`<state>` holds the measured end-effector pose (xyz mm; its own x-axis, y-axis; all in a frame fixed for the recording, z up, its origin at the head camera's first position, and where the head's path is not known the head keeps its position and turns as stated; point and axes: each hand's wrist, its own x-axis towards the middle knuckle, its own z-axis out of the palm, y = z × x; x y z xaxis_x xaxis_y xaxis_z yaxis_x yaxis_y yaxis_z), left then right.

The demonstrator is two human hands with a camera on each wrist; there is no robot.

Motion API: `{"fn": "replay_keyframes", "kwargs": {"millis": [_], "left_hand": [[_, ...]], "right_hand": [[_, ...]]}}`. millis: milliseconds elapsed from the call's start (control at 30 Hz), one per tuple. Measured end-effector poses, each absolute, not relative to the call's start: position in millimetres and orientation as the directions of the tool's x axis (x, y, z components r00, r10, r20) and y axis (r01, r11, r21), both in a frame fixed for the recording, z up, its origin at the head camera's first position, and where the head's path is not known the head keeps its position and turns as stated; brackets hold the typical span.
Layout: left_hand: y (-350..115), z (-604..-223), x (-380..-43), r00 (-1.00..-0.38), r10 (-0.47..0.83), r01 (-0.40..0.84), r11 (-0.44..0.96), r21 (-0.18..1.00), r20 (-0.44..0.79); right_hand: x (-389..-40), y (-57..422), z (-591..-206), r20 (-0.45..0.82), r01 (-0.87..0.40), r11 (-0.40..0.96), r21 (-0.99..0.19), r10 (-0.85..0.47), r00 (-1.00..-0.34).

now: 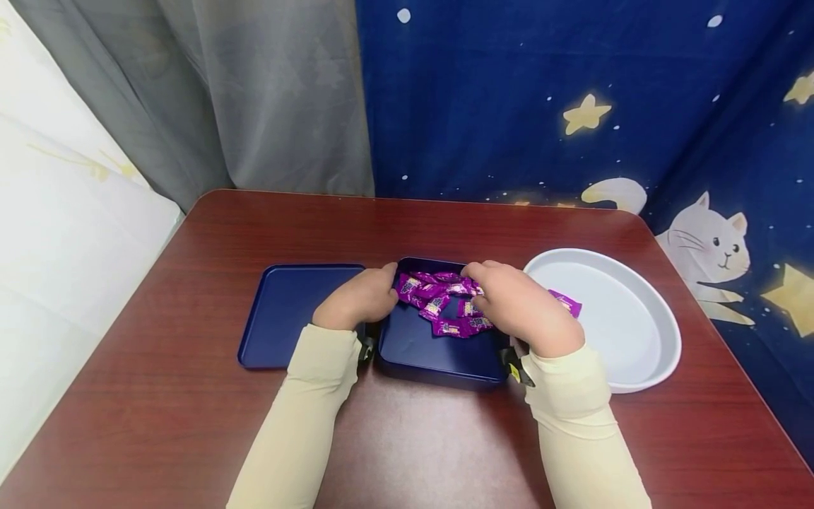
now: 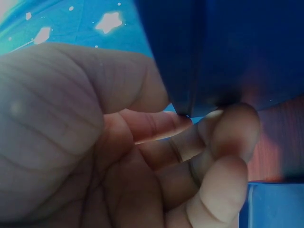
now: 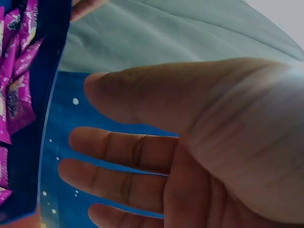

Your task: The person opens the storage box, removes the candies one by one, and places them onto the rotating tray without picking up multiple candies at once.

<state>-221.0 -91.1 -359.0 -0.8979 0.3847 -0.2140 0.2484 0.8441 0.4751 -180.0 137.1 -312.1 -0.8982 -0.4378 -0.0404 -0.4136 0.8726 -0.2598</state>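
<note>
A dark blue rectangular box holds several purple-wrapped candies, bunched toward its far half in the head view. At the box's left wall, my left hand grips the edge. The left wrist view shows that thumb on one side of the box's corner and curled fingers against its underside. My right hand is over the box's right side in the head view. Its fingers are straight and the palm faces the box in the right wrist view, with a gap between fingertips and wall.
To the left lies a flat blue lid, partly behind my left hand. A round white tray stands at the right, with a purple candy at its left side. Curtains hang behind the brown table.
</note>
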Motion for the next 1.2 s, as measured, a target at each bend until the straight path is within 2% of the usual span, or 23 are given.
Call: {"fn": "replay_keyframes", "kwargs": {"millis": [333,800,1200], "left_hand": [[-91.6,-357.4,-220.5,-0.892,0.39,0.248,0.845,0.474,-0.229],[-92.0,-356.9,-220.6,-0.893,0.384,0.239,0.846,0.477,-0.234],[-91.9,-355.1,-221.1,-0.892,0.389,0.241,0.841,0.485,-0.23]], "right_hand": [[-200.3,127.7,-333.9,-0.031,-0.493,0.819,-0.292,-0.524,-0.851],[-208.2,119.9,-350.8,-0.235,-0.371,0.872,-0.319,-0.452,-0.86],[-210.0,108.7,-362.7,-0.28,-0.413,0.857,-0.309,-0.497,-0.821]]}}
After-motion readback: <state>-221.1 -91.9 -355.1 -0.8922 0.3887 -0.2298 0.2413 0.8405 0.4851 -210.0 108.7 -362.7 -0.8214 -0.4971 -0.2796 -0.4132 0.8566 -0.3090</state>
